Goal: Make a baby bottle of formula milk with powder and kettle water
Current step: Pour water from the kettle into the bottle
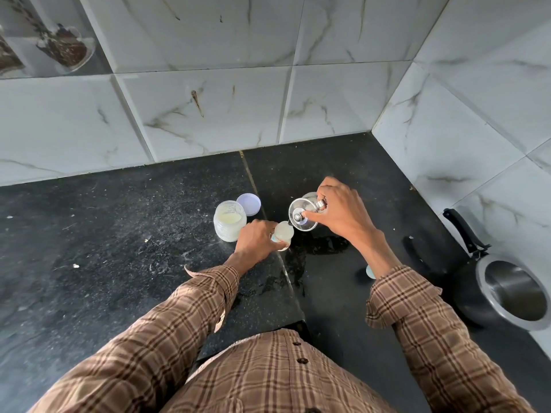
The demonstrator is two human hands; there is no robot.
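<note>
Fingers (310,215) of my right hand (337,210) clasp kettle (302,214), thumb on lid; left hand (256,239) grasps bottle (283,234) on worktop (119,234). Bottle light, tippy; I judge holding body best.

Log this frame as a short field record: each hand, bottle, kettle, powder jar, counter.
left hand: grips the baby bottle, upright on the counter
right hand: holds the steel kettle, thumb on the lid knob
kettle: tilted, spout at the bottle mouth
powder jar: open, its lid lying behind it
counter: black stone, wet patch under the kettle
</note>
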